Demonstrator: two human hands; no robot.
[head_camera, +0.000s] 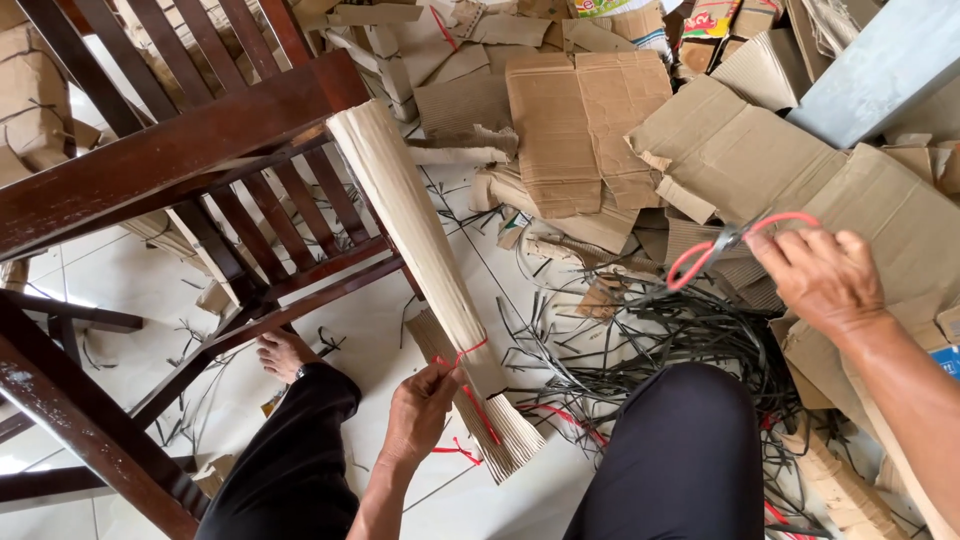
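Gripping a long bundle of pale cardboard strips (425, 265) at six o'clock, the left hand (420, 412) is closed around its red string tie (468, 385).
Right hand (822, 275), at three o'clock, is clamped on red-handled scissors (725, 245); the bundle leans on the dark wooden chair (170, 150) and could, I judge, slide or splay if the string loosens.

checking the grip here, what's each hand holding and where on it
The left hand grips the cardboard bundle near its lower end, at the red string. The right hand holds the red-handled scissors by the handles.
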